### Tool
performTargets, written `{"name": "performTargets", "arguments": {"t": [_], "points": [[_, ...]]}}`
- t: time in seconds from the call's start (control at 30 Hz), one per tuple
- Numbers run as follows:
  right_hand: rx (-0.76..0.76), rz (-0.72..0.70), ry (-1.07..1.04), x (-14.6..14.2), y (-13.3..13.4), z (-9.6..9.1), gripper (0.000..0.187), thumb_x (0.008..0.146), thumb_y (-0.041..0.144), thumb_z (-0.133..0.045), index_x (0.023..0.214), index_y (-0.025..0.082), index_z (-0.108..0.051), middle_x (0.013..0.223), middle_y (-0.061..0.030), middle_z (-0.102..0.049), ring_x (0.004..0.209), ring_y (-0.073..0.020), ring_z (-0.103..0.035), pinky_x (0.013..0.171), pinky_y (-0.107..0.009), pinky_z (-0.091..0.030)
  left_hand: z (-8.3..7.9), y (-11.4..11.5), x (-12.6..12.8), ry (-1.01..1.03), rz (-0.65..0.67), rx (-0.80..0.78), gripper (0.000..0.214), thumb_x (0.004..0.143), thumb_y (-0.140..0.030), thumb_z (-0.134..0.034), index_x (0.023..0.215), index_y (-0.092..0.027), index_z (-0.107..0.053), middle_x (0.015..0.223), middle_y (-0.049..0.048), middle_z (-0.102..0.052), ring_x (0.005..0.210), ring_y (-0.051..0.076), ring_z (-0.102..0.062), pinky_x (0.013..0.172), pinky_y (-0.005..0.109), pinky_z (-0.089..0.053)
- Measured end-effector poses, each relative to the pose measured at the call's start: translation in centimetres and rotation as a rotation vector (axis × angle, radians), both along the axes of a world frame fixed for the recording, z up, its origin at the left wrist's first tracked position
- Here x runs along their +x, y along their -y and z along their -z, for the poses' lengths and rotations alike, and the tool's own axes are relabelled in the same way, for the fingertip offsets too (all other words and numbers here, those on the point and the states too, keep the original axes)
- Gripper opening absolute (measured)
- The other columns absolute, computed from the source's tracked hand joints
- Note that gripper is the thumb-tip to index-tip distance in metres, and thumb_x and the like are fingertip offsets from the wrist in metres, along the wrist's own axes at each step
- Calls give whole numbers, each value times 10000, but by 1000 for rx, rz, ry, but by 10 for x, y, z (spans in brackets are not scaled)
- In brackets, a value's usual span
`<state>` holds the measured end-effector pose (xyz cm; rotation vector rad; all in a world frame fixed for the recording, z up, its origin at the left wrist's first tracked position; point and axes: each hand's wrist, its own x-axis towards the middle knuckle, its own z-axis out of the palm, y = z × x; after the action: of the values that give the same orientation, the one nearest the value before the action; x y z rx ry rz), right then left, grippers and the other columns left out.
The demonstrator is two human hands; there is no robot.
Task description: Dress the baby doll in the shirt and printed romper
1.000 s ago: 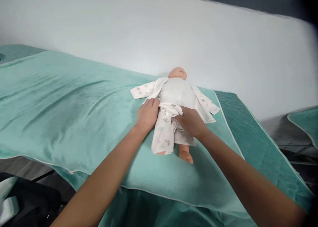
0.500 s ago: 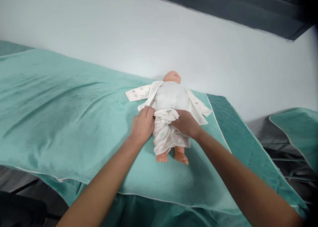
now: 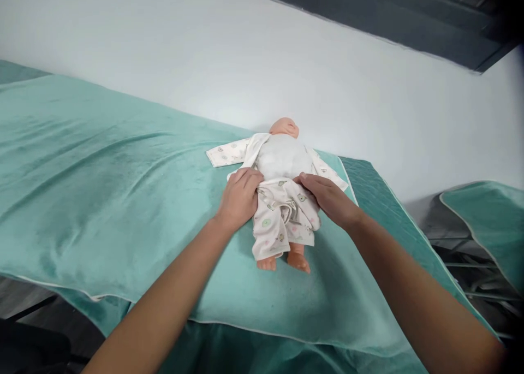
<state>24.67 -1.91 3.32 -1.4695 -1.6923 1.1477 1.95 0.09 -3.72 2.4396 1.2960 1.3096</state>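
- Palms of the left hand (image 3: 240, 199) and right hand (image 3: 331, 199) are hidden; grip on the trousers (image 3: 282, 203) cannot be confirmed.
- Arms of the doll (image 3: 282, 156) are concealed by sleeves (image 3: 230, 153).
- A dark object (image 3: 30, 344), lower left, is cut off and unidentified.
- A farther green cover (image 3: 487, 218) is cropped at right.

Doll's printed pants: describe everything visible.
White fabric pants, scattered with small coloured prints, worn by the doll lying on the green cover. The cloth is creased and bunched between the legs; the feet show below the hems. The left hand touches one side of the waist, the right hand the other.
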Motion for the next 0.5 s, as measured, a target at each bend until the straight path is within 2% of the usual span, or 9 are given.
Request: {"name": "performTargets", "arguments": {"t": [0.1, 0.2, 0.27, 0.33, 0.4, 0.5], "points": [[0, 31, 97, 11, -9, 4, 300, 857, 488, -572, 850, 198, -651, 682, 29, -568, 584, -103, -444, 522, -229, -331, -3, -1, -4, 282, 147, -183, 342, 759, -40, -404, 970, -182, -632, 1070, 64, -674, 1029, 188, -593, 924, 326, -447], [-9, 23, 143, 14, -12, 8, 238, 826, 428, -596, 842, 197, -650, 689, 27, -598, 571, -100, -461, 520, -229, -347, -11, -7, -6, 606, 215, -434, 241, 833, -179, -447, 915, -179, -673, 928, 46, -693, 896, 183, -621, 830, 303, -468], [5, -24, 160, 11, -10, 7, 200, 801, 383, -616, 858, 198, -661, 737, 14, -639, 617, -112, -516, 543, -232, -376, -16, -11, -6, 711, 266, -575, 257, 876, -309, -482, 952, -177, -689, 883, 51, -693, 845, 184, -619, 779, 298, -470], [-5, -128, 186, 6, -8, 2, 175, 779, 340, -632, 877, 202, -677, 796, 2, -672, 690, -130, -569, 585, -239, -409, -21, -12, -6, 640, 337, -639, 271, 866, -369, -541, 969, -183, -709, 899, 53, -685, 829, 175, -602, 752, 286, -458], [-40, -253, 233, -1, -6, -5, 188, 771, 335, -644, 903, 212, -693, 836, -5, -688, 743, -147, -595, 618, -250, -431, -26, -10, -7, 463, 401, -643, 239, 839, -372, -599, 947, -205, -732, 962, 45, -654, 838, 159, -575, 745, 274, -442], [-78, -392, 359, -8, -5, -15, 228, 754, 407, -677, 887, 223, -696, 796, 1, -672, 713, -152, -577, 596, -257, -421, -33, -3, -14, 258, 477, -646, 215, 825, -398, -635, 930, -238, -733, 1064, 34, -577, 910, 158, -548, 774, 272, -441]]}}
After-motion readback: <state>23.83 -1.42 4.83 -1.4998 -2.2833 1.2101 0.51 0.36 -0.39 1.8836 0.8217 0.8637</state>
